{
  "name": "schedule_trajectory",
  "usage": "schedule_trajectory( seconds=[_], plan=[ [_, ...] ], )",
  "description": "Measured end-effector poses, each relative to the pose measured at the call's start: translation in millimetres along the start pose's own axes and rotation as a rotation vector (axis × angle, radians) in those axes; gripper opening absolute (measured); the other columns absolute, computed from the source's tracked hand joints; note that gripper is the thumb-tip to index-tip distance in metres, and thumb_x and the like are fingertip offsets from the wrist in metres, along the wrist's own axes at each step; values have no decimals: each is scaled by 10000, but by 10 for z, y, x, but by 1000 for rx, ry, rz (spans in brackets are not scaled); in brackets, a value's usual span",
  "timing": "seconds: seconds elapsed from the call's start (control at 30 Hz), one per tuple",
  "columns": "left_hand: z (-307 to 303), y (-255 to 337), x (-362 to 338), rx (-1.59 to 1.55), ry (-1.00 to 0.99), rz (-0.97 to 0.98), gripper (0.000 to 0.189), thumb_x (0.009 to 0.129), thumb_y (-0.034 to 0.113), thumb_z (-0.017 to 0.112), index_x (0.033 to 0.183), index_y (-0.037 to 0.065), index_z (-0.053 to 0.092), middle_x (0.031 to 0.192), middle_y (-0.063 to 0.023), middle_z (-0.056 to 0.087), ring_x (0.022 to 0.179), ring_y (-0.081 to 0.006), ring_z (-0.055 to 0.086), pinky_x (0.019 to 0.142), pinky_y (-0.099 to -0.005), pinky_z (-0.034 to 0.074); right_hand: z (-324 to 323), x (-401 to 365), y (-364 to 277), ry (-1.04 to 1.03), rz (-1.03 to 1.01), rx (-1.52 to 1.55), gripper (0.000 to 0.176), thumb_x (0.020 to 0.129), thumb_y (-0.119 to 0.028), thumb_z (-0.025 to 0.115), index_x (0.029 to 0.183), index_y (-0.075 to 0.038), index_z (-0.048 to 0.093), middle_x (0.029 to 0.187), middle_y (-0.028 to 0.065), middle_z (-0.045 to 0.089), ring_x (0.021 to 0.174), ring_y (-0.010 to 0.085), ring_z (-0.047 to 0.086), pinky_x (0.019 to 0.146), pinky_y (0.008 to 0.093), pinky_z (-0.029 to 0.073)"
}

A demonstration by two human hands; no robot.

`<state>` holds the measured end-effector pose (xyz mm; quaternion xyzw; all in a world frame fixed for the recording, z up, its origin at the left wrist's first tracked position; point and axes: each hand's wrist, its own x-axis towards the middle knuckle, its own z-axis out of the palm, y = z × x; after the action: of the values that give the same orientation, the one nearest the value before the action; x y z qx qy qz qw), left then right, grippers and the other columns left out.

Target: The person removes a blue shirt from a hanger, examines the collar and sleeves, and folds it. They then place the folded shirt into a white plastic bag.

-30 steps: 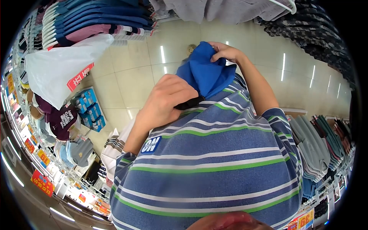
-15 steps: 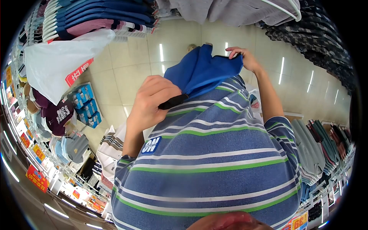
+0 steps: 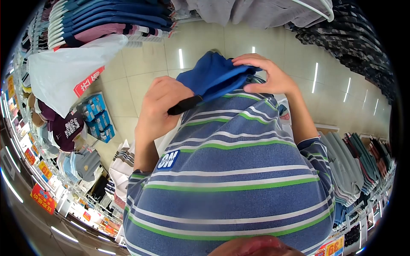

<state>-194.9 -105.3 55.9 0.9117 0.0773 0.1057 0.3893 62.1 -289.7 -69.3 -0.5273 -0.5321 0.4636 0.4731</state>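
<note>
A blue cloth item (image 3: 213,76) with a black edge is bunched up in front of my striped shirt (image 3: 239,196). My left hand (image 3: 164,104) is closed on its lower left corner, where the black band (image 3: 184,105) pokes out beneath the fingers. On the cloth's right side, my right hand (image 3: 269,77) has its fingertips over the upper edge and the thumb apart below, with the cloth between them.
Blue shirts on hangers (image 3: 115,19) and a white plastic bag (image 3: 70,70) are at the upper left. Grey garments (image 3: 247,10) hang at the top, camouflage clothes (image 3: 341,47) at upper right. More racks (image 3: 341,166) stand lower right. Blue packages (image 3: 96,117) are at left.
My right hand has moved left and inward along the cloth, with its fingers now over the edge. The cloth has become more bunched, and my left hand has shifted slightly left and up.
</note>
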Motion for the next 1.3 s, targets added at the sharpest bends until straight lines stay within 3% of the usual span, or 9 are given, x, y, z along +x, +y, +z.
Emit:
schedule_trajectory(
  seconds=[0.13, 0.27, 0.4, 0.57, 0.7, 0.77, 0.97, 1.07, 1.3],
  plan=[
    [-142, 25, 72, 30, 35, -48, 241, 678, -8, 784, 894, 30, 685, 850, -94, 693, 810, -275, 649, 876, -418, 489, 148, 101, -129, 173, 50, -192, 516, 790, -150, 783, 1263, -53, 600, 1213, 139, 666, 1122, 326, 631, 969, 394, 493],
    [-254, 31, 101, 19, 94, -75, 306, 639, -60, 803, 903, -12, 656, 859, -107, 679, 796, -286, 619, 906, -422, 489, 358, 214, -126, 320, -125, 141, 377, 812, -108, 758, 1134, -80, 563, 1313, 111, 618, 1134, 328, 624, 948, 398, 504],
    [-387, 7, 105, -2, 120, -76, 306, 647, -73, 791, 913, -23, 649, 868, -117, 680, 815, -274, 629, 917, -421, 486, 328, 357, -128, 228, -181, -175, 415, 792, -149, 798, 1120, -98, 548, 1354, 99, 593, 1140, 333, 616, 921, 384, 508],
    [-523, 25, 96, 30, 162, -109, 307, 647, -67, 806, 918, 7, 682, 869, -81, 679, 808, -273, 611, 800, -355, 492, 211, 430, -37, 118, -97, -187, 218, 824, -118, 764, 977, -30, 635, 927, 127, 681, 850, 310, 646, 773, 366, 511],
    [-587, -16, 62, 56, 178, -98, 308, 649, -85, 797, 920, -1, 676, 866, -89, 667, 786, -248, 602, 761, -314, 483, 223, 423, 82, 143, -4, -94, 193, 851, -117, 738, 977, -23, 626, 911, 126, 686, 837, 297, 655, 758, 358, 511],
    [-629, -26, 45, 49, 164, -165, 316, 659, -94, 792, 935, -5, 668, 863, -87, 651, 765, -199, 590, 719, -270, 467, 257, 448, 90, 410, -167, -31, 181, 868, -115, 719, 983, -20, 616, 896, 128, 687, 822, 270, 662, 746, 350, 509],
    [-719, -51, 63, 47, 193, -216, 334, 677, -99, 787, 970, -6, 657, 872, -66, 638, 738, -132, 562, 684, -231, 450, 254, 469, -8, 381, 57, -49, 239, 858, -81, 718, 1048, -28, 583, 927, 101, 695, 848, 240, 666, 784, 347, 513],
    [-754, -47, 94, 40, 186, -191, 335, 675, -102, 786, 967, -5, 655, 880, -67, 643, 734, -132, 571, 683, -229, 451, 280, 588, 133, 354, -136, -29, 276, 828, -64, 740, 1053, -37, 581, 967, 73, 697, 899, 232, 664, 830, 342, 503],
    [-793, 27, 136, 56, 170, -154, 339, 669, -118, 773, 964, -5, 651, 890, -72, 649, 746, -138, 584, 701, -228, 460, 333, 756, 363, 182, -94, -10, 376, 756, 89, 667, 1101, -46, 605, 1037, 77, 698, 984, 211, 639, 963, 347, 466]
  ],
)
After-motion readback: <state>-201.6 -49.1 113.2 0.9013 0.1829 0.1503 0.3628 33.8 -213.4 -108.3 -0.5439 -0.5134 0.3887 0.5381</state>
